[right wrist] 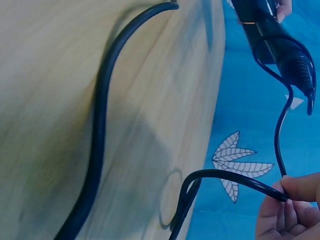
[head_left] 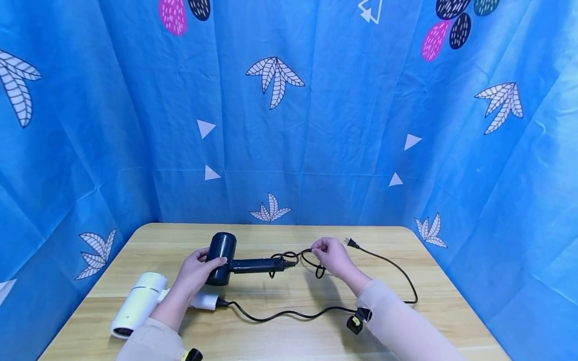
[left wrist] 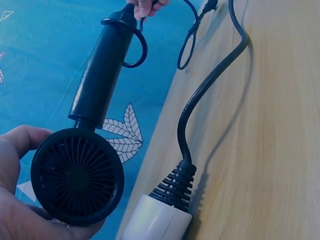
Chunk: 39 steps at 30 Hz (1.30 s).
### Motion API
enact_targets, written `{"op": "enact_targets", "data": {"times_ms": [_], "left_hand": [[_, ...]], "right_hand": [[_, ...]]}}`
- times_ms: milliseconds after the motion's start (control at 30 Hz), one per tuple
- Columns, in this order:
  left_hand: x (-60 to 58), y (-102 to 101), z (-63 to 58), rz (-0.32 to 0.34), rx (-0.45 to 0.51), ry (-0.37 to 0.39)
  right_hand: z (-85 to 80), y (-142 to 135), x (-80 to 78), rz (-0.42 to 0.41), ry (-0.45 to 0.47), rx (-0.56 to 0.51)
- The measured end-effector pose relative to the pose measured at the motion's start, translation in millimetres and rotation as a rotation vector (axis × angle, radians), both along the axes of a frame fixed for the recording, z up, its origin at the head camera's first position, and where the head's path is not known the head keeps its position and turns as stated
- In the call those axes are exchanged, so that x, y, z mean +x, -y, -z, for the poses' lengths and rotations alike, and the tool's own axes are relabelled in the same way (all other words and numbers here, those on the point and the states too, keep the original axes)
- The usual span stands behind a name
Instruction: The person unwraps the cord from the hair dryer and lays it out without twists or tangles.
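My left hand grips a black hair dryer by its barrel, thumb on one side and fingers round the other. In the left wrist view its round slatted end faces the camera. The dryer's handle points right, with a loop of its black cord round the handle's end. My right hand pinches that cord between thumb and fingertips, right of the handle; a looped length hangs below the fingers. Below the left forearm lies a white hair dryer, partly hidden by the arm.
The white dryer's black cord runs right across the wooden table, passes under the right forearm and curves back to a two-prong plug. A blue patterned curtain encloses the table at the back and both sides.
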State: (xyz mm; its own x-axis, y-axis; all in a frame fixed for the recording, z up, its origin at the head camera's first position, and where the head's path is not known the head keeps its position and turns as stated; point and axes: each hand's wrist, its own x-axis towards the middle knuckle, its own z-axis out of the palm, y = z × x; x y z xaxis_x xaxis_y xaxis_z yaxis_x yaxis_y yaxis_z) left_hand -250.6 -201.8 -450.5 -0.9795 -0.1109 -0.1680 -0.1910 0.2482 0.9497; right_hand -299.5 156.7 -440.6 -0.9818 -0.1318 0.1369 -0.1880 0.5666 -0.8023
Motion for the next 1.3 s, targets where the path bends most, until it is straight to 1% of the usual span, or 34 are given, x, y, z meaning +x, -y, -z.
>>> {"op": "enact_targets", "data": {"times_ms": [133, 233, 333, 467, 800, 1067, 1300], "left_hand": [[-0.7, 1.3, -1.0, -0.002, 0.015, -0.002], [-1.1, 1.1, -2.5, -0.002, 0.022, -0.004], [-1.3, 1.0, -3.5, -0.004, 0.029, -0.004], [-1.5, 0.8, -4.2, -0.01, 0.033, 0.0], [-2.7, 4.5, -3.1, -0.039, 0.045, 0.002], [-0.5, 5.9, -1.9, -0.065, 0.053, 0.019], [-2.2, 10.3, 2.0, -0.082, 0.043, 0.021]], "right_hand": [[3.0, -1.9, 1.4, -0.004, -0.002, 0.048], [3.8, -3.8, 3.6, -0.021, 0.0, 0.084], [3.1, -5.7, 7.0, -0.063, -0.021, 0.1], [3.9, -8.4, 9.9, -0.122, -0.076, 0.127], [4.7, -15.8, 12.8, -0.187, -0.083, 0.196], [-5.5, -22.3, 22.8, -0.24, -0.116, 0.25], [-15.1, -33.5, 25.5, -0.307, -0.182, 0.288]]}}
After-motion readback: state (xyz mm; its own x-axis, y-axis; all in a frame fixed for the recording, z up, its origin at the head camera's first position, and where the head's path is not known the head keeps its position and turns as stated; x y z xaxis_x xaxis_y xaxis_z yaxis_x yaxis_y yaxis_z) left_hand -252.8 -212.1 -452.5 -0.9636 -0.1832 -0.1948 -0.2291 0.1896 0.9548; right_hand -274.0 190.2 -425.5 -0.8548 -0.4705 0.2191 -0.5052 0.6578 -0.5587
